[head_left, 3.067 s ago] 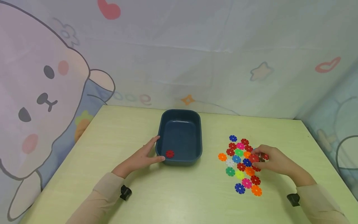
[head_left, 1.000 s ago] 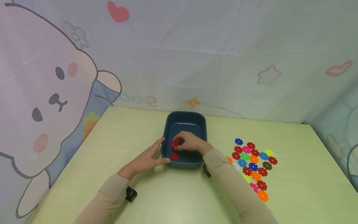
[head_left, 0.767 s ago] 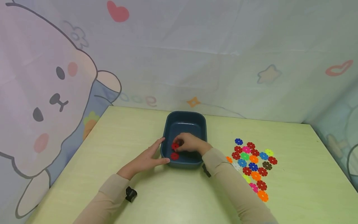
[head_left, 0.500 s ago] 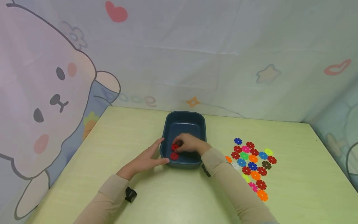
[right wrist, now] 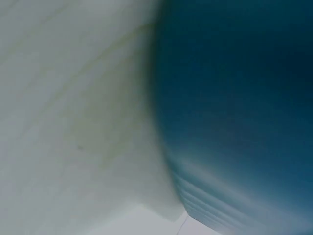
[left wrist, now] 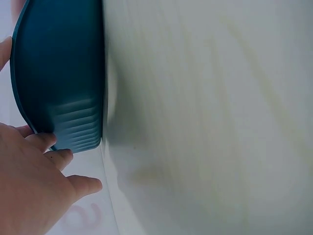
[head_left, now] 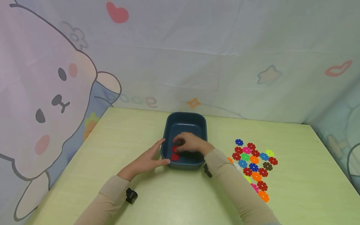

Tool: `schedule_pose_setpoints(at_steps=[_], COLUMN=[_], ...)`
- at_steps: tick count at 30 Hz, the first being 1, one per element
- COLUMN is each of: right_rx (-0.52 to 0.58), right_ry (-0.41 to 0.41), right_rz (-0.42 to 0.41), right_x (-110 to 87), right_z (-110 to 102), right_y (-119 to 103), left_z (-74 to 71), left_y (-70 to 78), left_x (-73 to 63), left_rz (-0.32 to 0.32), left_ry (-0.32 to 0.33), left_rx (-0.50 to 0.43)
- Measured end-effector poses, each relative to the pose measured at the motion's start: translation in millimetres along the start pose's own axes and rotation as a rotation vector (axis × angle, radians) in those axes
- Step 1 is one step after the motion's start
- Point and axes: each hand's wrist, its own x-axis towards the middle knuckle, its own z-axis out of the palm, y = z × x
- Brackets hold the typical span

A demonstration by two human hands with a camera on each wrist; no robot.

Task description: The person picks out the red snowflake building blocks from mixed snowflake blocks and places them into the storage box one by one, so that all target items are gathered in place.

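Observation:
A dark blue rectangular bin point(head_left: 184, 166) stands on the table. Inside its near left part lie two red snowflake discs point(head_left: 175, 157), one behind the other. My right hand point(head_left: 192, 143) reaches into the bin over the farther red disc point(head_left: 174, 149), its thumb and index finger apart. My left hand point(head_left: 143, 161) rests against the near left corner with fingers extended. In the left wrist view, fingertips of the left hand point(left wrist: 34, 181) touch the bin's outer wall point(left wrist: 58, 63). The right wrist view shows only the bin's blurred side point(right wrist: 234, 107) and tabletop; the right hand is out of it.
To the right of the bin, several loose snowflake discs in mixed colours, such as a blue one point(head_left: 239, 142) and an orange one point(head_left: 263, 196), lie on the pale table point(head_left: 168, 200). The right sleeve point(head_left: 233, 181) covers part of them. A printed cloth point(head_left: 174, 62) hangs behind.
My right hand has come from the disc pile into the bin with a red disc. Its fingers have just parted from that disc. The left hand has stayed at the bin's corner.

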Motion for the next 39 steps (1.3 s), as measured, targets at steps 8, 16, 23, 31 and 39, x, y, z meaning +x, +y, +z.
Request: schedule_pose_setpoints(at_steps=[8, 16, 23, 31, 39], right_rx=[0.111, 0.093, 0.029, -0.013, -0.046], right_ry=[0.111, 0.188, 0.24, 0.287, 0.4], right_rz=[-0.06, -0.083, -0.01, 0.075, 0.095], right_x=[-28.4, -76.4, -126.2, -190.0, -245.0], right_z=[-28, -58, -74, -75, -68], right_y=[-2, 8, 26, 45, 62], left_z=[0.9, 1.6, 1.8, 4.1, 1.4], left_y=[2.3, 4.7, 3.6, 2.0, 3.1], left_x=[0.0, -0.2, 3.1, 4.3, 1.1], left_rz=[-0.015, -0.003, 0.001, 0.014, -0.003], left_ry=[-0.005, 0.0, -0.003, -0.009, -0.011], left_rx=[-0.011, -0.011, 0.013, 0.013, 0.01])
